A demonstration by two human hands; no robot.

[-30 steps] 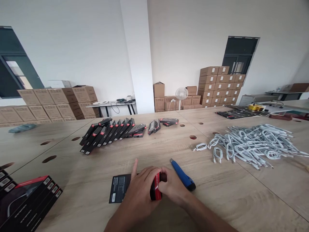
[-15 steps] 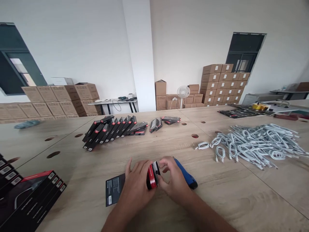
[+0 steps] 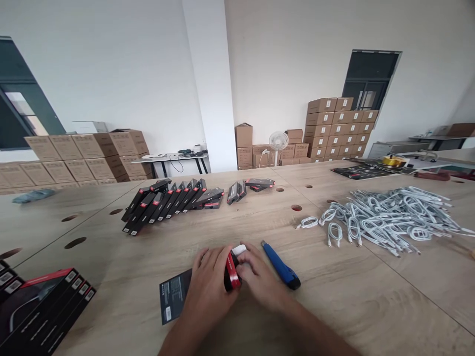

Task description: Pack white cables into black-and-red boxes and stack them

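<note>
A small black and red box [image 3: 232,271] is held near the front middle of the table, with a white piece [image 3: 239,249] at its far end. My left hand [image 3: 211,277] is wrapped over the box from the left. At the box's right end, my right hand [image 3: 258,274] has its fingers bent against it; the fingertips are partly hidden. A dark printed card or sleeve [image 3: 172,295] lies under and left of my left hand. Right of my right hand lies a blue utility knife [image 3: 281,265].
Black boxes [image 3: 163,205] lean in a row farther back. White coiled cables [image 3: 389,220] are heaped at the right. More black boxes [image 3: 55,316] stand at the front left. The wooden table [image 3: 129,277] has round holes. Cartons and a fan [image 3: 278,142] are behind.
My right hand has moved closer in against the box's end, and the white piece shows differently there. The blue knife is now less covered by my hand. The view has shifted slightly.
</note>
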